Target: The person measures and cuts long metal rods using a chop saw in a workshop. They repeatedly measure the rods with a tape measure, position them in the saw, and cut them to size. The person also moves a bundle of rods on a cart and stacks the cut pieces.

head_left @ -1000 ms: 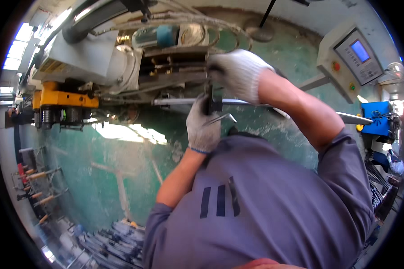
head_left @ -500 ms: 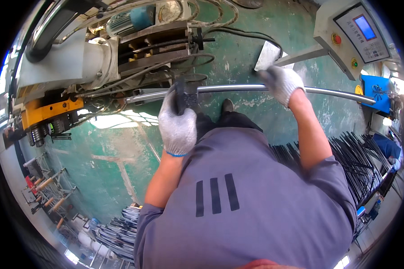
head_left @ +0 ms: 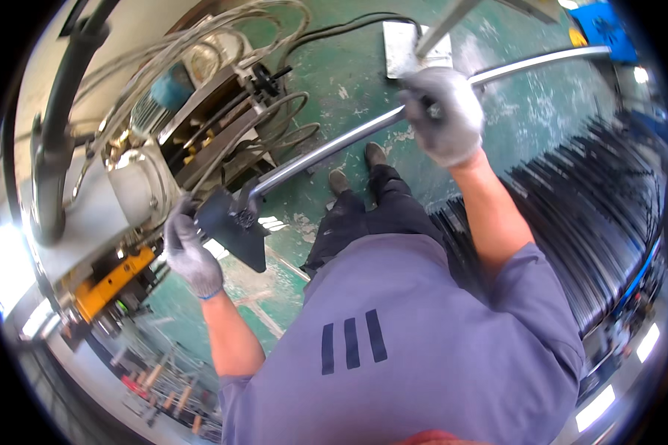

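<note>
A long shiny metal rod (head_left: 334,152) slants across the view in front of me, its far end high on the right. At its lower left end is a dark flat plate (head_left: 234,230) with a pointed corner and a rough-looking patch near the rod. My left hand (head_left: 193,256), in a pale knit glove, holds this plate by its left edge with bent fingers. My right hand (head_left: 449,119), gloved too and smeared by motion, is curled over the rod about midway along it. A dark gap shows among its fingers, and the rod behind the hand is hidden.
A machine with a grey housing (head_left: 126,185), yellow bar (head_left: 115,282), hoses (head_left: 274,44) and motor (head_left: 156,100) stands left. A post rises from a white base plate (head_left: 397,55) ahead. Many dark rods (head_left: 579,215) are stacked at right. A blue object (head_left: 605,33) sits far right.
The rod has tilted, its left end swinging down toward me and its right end up. My left hand moved left and down with the plate; the right moved slightly left. My view has turned.
</note>
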`<state>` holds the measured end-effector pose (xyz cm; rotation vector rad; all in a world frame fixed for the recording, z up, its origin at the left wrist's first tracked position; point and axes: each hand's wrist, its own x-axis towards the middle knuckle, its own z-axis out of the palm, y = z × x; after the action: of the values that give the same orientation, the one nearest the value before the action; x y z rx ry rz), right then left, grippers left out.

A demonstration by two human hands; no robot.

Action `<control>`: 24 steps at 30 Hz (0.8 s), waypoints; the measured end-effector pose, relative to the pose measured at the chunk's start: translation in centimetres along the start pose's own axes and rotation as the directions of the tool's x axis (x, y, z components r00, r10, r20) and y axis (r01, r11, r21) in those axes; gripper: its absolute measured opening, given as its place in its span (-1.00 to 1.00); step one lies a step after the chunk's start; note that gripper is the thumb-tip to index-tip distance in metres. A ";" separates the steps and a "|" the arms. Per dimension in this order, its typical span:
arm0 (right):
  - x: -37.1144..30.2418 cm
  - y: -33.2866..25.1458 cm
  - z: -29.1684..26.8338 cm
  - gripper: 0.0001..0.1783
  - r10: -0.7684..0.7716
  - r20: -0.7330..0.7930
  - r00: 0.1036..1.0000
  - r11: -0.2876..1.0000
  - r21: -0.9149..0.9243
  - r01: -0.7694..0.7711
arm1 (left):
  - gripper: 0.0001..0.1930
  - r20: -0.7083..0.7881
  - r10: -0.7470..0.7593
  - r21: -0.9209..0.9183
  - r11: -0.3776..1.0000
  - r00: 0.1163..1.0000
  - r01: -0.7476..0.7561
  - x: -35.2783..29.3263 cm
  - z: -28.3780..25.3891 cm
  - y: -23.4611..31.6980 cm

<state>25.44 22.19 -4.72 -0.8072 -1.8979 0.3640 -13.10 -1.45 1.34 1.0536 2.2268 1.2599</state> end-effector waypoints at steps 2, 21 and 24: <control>-4.1 0.5 -2.8 -0.80 0.093 -0.323 0.942 0.981 -0.131 -0.141 | -0.55 -0.109 -0.204 0.029 0.978 0.973 0.208 1.8 -1.2 -6.5; -37.5 18.1 -9.0 -0.63 1.000 -0.011 -0.016 -0.018 -0.151 -0.988 | -0.72 0.526 0.101 0.444 0.815 0.845 -0.374 -18.0 20.3 8.0; -36.7 22.4 -12.6 -0.64 0.999 -0.019 0.035 0.031 -0.154 -0.988 | -0.65 0.499 0.465 0.231 0.742 0.732 -0.629 -9.6 29.0 16.7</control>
<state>55.12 12.58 -36.84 -2.2607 -1.0182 1.1798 18.54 13.10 -0.32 2.0609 1.9075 0.6684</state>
